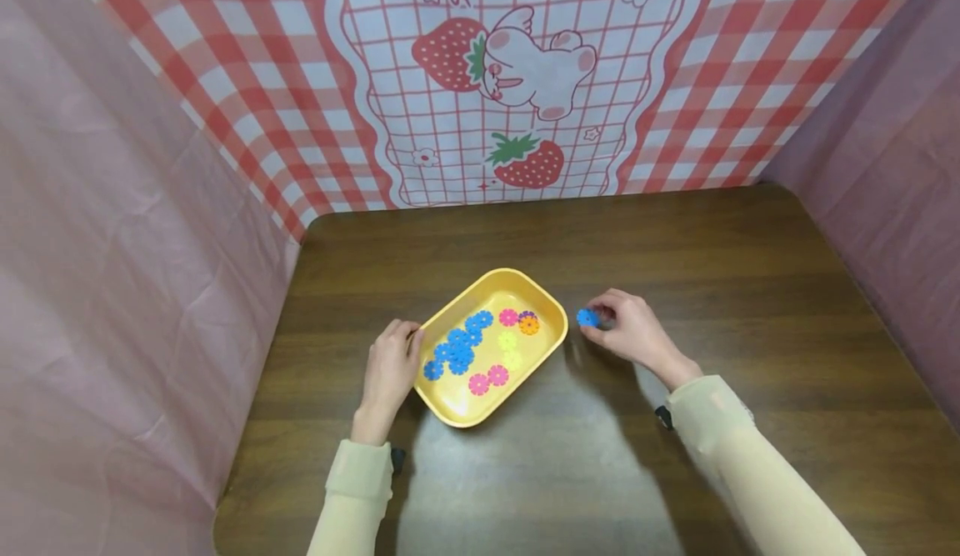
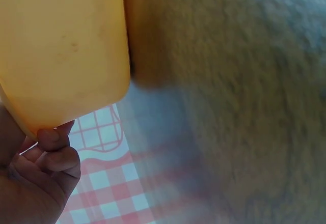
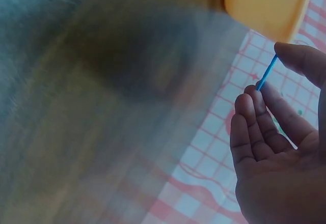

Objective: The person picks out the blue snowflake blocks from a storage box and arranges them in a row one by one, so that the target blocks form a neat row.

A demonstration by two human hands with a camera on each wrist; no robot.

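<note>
A yellow plastic tray (image 1: 517, 291) stands slantwise in the middle, its outside filling the upper left of the left wrist view. My left hand (image 1: 392, 368) grips its left rim between thumb and fingers. Between thumb and fingertips, my right hand (image 1: 633, 329) pinches a blue snowflake disc (image 1: 587, 318) just right of the tray, apart from it. Seen edge-on in the right wrist view, that disc (image 3: 267, 73) is thin. Inside the tray lie several blue discs (image 1: 458, 351), pink discs (image 1: 478, 384), pale yellow discs (image 1: 507, 340), an orange disc (image 1: 529, 325) and a partly covered purple disc (image 1: 524, 316).
A brown wooden table (image 1: 750, 306) lies under both hands. Behind its far edge hangs a red-and-white checked cloth (image 1: 285, 81) with strawberries. Pink curtains (image 1: 142, 247) border the left and right sides.
</note>
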